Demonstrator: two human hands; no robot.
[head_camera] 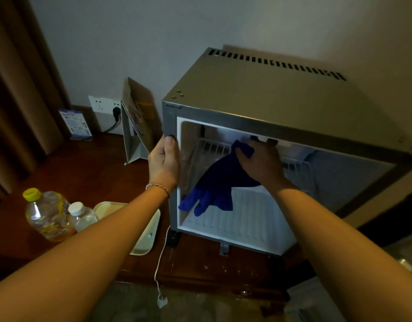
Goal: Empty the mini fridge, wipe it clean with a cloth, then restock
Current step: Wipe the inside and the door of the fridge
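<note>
The right hand (pixel 258 159) bunches the soft, limp blue cloth (pixel 214 182); the left hand (pixel 164 159) grips the mini fridge (pixel 258 94) frame

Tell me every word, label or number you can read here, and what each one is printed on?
None can be read.
Blue card against the wall: print too small and blurred.
Folded leaflet beside the mini fridge: pictures and print blurred.
Yellow-capped bottle: label colours show, no legible words.
White-capped bottle: no legible label.
The fridge shows no readable marking.
</note>
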